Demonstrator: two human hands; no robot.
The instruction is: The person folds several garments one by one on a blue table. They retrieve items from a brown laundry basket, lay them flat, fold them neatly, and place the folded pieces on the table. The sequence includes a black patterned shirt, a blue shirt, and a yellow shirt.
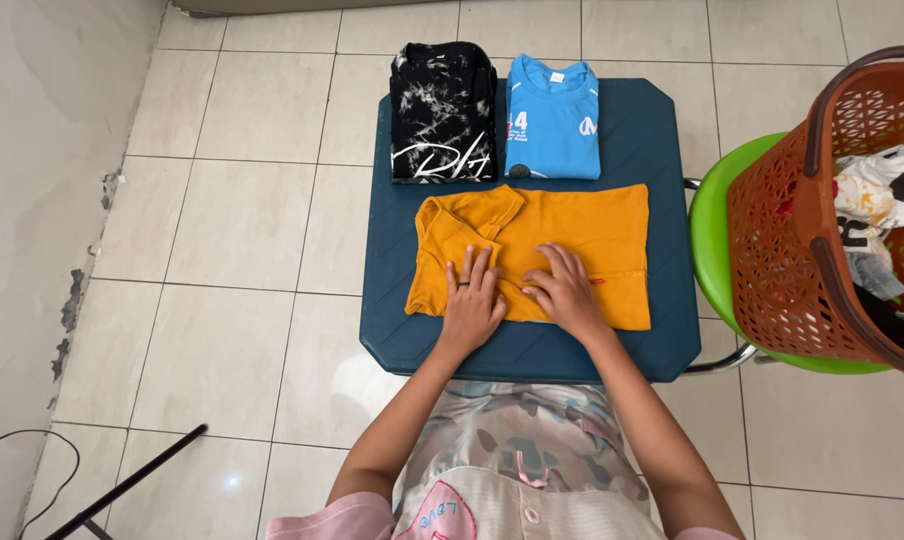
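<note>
Hands press flat, fingers spread, gripping nothing. The left hand [470, 302] lies on the lower left part of the orange shirt [582, 225]; the right hand [564, 292] sits just beside it, nearer the middle. The shirt's long axis runs crosswise under both palms, extending farthest beyond the right hand, on the blue table [662, 150].

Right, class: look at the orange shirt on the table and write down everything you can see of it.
The orange shirt is plain mustard-orange, soft-looking cloth, folded into a wide rectangle. Its collar and a sleeve are turned in at the upper left, and a small red mark sits near its right lower edge. It lies flat on the dark blue table, just in front of two folded shirts, a black patterned one and a light blue one. Both hands press on its near edge: the left hand, wearing a ring, and the right hand.
</note>
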